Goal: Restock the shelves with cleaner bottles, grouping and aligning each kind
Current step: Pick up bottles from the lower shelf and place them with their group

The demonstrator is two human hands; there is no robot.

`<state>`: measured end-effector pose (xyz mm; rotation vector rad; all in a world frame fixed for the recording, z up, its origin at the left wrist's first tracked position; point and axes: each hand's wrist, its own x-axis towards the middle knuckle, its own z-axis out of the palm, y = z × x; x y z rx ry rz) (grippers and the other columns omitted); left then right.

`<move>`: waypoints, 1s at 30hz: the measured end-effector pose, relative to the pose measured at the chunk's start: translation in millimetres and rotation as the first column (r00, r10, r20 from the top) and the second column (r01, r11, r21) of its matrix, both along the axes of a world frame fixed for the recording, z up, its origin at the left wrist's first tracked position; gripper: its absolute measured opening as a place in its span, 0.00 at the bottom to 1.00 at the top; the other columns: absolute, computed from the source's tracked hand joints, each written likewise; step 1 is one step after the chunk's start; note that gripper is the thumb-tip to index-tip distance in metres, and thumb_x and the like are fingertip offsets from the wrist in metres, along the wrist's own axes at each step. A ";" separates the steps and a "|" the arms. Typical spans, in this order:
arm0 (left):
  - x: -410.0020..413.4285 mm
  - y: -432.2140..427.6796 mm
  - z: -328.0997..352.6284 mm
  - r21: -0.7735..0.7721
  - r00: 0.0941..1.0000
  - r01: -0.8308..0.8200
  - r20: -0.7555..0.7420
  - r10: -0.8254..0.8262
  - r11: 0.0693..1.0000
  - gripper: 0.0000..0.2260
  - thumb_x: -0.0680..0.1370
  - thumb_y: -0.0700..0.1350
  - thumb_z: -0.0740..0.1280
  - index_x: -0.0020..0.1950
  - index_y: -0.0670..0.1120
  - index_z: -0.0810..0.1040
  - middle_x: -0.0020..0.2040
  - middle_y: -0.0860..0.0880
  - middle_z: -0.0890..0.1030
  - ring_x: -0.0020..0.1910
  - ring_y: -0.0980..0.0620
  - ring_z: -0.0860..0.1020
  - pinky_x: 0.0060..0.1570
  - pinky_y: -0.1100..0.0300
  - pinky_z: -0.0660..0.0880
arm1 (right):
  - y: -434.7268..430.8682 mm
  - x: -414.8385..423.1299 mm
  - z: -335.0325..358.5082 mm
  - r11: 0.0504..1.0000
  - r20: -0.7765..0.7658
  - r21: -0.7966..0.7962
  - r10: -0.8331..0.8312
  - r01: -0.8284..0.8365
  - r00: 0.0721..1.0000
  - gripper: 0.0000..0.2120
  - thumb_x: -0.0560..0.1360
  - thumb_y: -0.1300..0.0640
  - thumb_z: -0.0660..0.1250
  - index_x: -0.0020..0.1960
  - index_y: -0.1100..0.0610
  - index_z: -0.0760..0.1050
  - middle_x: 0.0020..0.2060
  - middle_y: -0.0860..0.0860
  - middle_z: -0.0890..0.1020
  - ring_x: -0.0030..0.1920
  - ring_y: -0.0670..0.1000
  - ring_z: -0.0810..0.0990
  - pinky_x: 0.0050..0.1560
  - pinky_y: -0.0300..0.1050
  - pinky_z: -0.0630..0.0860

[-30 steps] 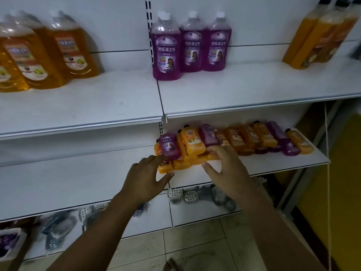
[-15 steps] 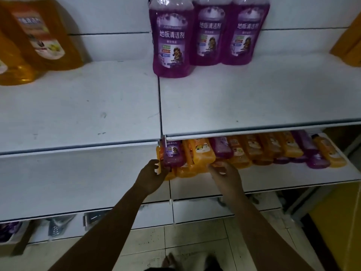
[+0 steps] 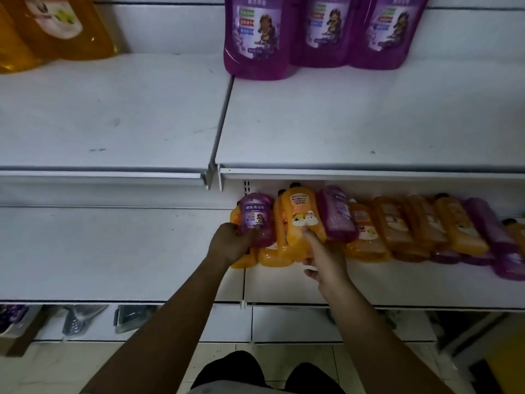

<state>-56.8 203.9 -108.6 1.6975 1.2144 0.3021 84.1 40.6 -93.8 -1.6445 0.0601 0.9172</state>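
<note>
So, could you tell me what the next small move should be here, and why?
Probably lift the small purple bottle that the left hand grips out of the mixed pile: it lies on orange bottles, and the right hand only touches an orange one.

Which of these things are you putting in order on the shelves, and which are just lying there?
Part of the job:
- small purple bottle that the left hand grips
- small orange bottle under the right hand
- the mixed pile lying on the lower shelf
- big purple bottles
- big orange bottles

Just lying about:
- packets on the bottom shelf
</note>
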 end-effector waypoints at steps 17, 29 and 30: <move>-55.5 -5.4 8.8 -0.749 0.797 0.179 0.490 0.352 0.638 0.21 0.77 0.36 0.70 0.71 0.37 0.75 0.64 0.34 0.82 0.61 0.37 0.83 0.51 0.48 0.85 | -38.5 -13.4 15.1 0.904 -0.200 0.382 0.284 -0.192 0.938 0.20 0.77 0.65 0.69 0.66 0.50 0.77 0.59 0.52 0.87 0.58 0.54 0.86 0.61 0.53 0.79; -103.3 -93.6 54.4 -0.542 0.784 0.320 0.612 0.104 0.777 0.35 0.69 0.29 0.71 0.76 0.43 0.70 0.66 0.35 0.80 0.64 0.37 0.81 0.57 0.47 0.82 | -113.0 -46.5 70.5 0.825 0.141 0.223 0.500 -0.519 0.855 0.38 0.71 0.77 0.72 0.72 0.47 0.71 0.60 0.49 0.86 0.61 0.51 0.85 0.55 0.46 0.83; -106.3 -102.1 59.1 -0.523 0.785 0.324 0.614 0.085 0.788 0.35 0.69 0.30 0.72 0.76 0.44 0.70 0.66 0.36 0.80 0.65 0.37 0.81 0.57 0.47 0.82 | -119.8 -48.9 73.5 0.821 0.149 0.226 0.503 -0.524 0.851 0.38 0.71 0.78 0.72 0.72 0.48 0.71 0.60 0.50 0.86 0.61 0.52 0.85 0.54 0.46 0.83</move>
